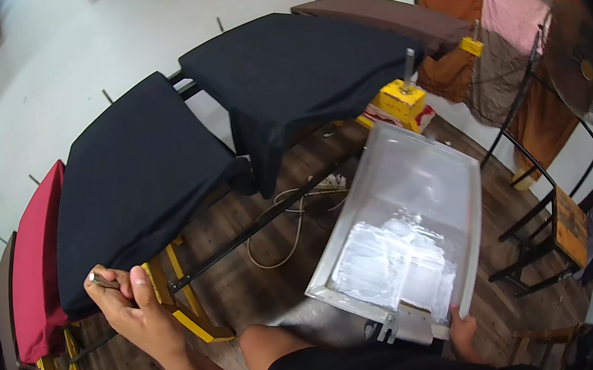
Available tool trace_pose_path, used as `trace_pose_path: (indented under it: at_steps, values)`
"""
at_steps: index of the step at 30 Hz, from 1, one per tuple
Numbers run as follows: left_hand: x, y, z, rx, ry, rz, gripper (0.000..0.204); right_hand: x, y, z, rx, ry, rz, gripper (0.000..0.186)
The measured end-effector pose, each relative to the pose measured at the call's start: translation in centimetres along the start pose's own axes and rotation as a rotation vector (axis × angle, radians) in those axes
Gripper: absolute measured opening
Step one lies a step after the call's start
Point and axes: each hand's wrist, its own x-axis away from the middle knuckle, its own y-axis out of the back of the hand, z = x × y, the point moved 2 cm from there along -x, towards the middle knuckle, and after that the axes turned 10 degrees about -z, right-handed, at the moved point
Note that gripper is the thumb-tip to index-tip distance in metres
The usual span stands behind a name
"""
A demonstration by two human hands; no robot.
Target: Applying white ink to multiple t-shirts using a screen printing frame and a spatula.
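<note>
Metal-framed screen (422, 168) in grip of right hand (463, 330), metal piece (102, 281) in curled left hand (135, 303)

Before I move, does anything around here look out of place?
Yes: a pale cable lies in a loose loop on the wood-look floor, near the black-draped boards. It looks odd because it's sprawled rather than coiled.

dark round fan (571, 66), wooden-seated chair (569, 230)

The frame (470, 252) is silver-grey, the middle cloths (135, 184) black.
</note>
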Motion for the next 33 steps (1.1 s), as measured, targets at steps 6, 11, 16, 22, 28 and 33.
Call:
trace_pose_path:
  at_steps: [6,11,16,22,28,33]
  values:
    - [-0.1,-0.3,-0.3,-0.082,-0.07,-0.009,0.039,2.5,1.7,0.7,-0.115,-0.108,-0.057,0.058]
    - [0.1,-0.7,0.0,-0.197,-0.126,-0.049,0.047,3.3,1.7,1.9,0.012,-0.219,-0.042,0.059]
    - [0.1,-0.5,-0.2,-0.224,-0.158,-0.054,0.05,2.8,0.1,-2.5,-0.015,-0.071,-0.1,0.073]
    - [0.1,-0.5,-0.2,-0.231,-0.139,-0.026,0.053,1.2,-1.5,-6.3,0.222,0.345,-0.196,0.059]
    - [0.2,-0.5,0.2,-0.191,-0.231,-0.015,0.035,1.9,-0.2,-0.3,0.006,-0.177,-0.131,0.076]
    - [0.4,-0.7,0.0,-0.286,-0.238,-0.055,0.031,0.6,-0.8,-0.3,0.132,-0.176,-0.084,0.075]
